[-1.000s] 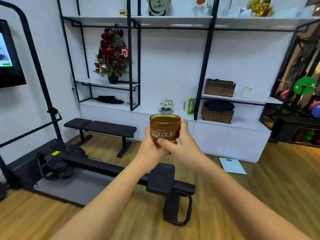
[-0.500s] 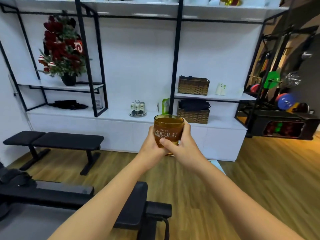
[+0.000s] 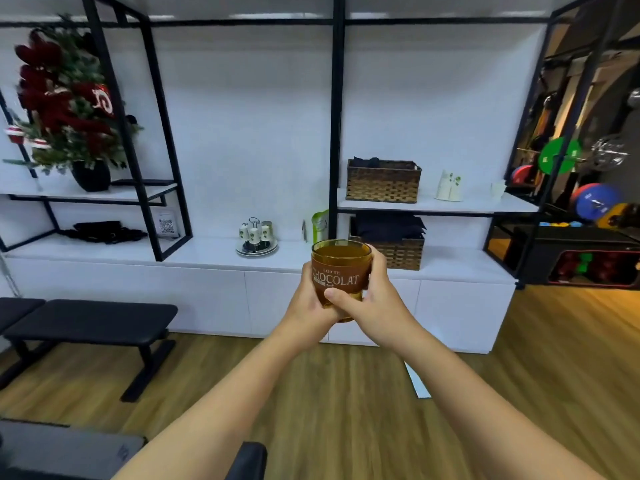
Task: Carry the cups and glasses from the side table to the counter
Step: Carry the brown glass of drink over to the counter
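Fingers of the left hand (image 3: 311, 299) and right hand (image 3: 375, 299) wrapped round one amber glass (image 3: 341, 271), both clasping it; right thumb across the front below the lettering, right fingertips at the far rim. Glass out in front of the body, mid-air, above the wood floor.

Progress: carry leg under way for this glass, not yet set down. White counter (image 3: 214, 251) lies beyond the fingers, well apart; a small cup set on a tray (image 3: 256, 239) stands there, up and left of the fingers. Side table out of view, so the remaining count can't be told.

Glass upright, long axis vertical, mouth up, print facing the wearer.
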### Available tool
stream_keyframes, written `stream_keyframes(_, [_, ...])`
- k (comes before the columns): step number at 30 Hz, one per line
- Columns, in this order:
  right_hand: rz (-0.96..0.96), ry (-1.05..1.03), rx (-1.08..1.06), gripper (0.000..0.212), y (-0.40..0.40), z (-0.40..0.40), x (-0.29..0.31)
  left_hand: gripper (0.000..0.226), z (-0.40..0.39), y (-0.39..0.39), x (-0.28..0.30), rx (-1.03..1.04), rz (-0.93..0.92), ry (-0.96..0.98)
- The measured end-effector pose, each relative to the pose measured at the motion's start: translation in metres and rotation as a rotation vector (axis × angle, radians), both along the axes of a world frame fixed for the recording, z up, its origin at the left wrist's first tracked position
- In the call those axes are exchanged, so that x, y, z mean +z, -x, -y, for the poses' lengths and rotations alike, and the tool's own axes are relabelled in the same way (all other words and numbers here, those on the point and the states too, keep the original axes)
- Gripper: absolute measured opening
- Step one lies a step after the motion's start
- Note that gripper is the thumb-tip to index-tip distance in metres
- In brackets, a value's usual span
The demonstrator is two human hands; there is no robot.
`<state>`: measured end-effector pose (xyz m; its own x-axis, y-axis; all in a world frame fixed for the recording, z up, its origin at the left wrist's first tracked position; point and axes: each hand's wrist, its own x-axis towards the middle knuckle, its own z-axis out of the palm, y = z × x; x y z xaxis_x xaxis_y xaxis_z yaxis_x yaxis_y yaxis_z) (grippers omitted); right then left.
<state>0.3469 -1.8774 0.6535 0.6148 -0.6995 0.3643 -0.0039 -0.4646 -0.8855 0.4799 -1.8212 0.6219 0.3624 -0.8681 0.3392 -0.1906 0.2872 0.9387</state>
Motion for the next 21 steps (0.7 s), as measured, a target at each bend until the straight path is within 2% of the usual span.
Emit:
stream_keyframes(6, [-0.014, -0.013, 0.117, 0.086, -0.033, 0.134, -0.010, 0.074, 0.117, -0.022, -0.008, 0.130, -0.014, 0.000])
stream_keyframes(11, [-0.037, -0.013, 0.204, 0.081, -0.054, 0.239, -0.006, 0.099, 0.208, -0.034, -0.010, 0.243, -0.009, -0.037])
stream_keyframes(15, [-0.048, -0.091, 0.287, 0.077, -0.086, 0.304, -0.011, 0.094, 0.261, -0.059, -0.015, 0.329, -0.001, -0.094])
stream_keyframes(21, [-0.048, -0.152, 0.330, 0.071, -0.155, 0.372, -0.033, 0.089, 0.316, -0.132, -0.029, 0.341, 0.092, -0.203])
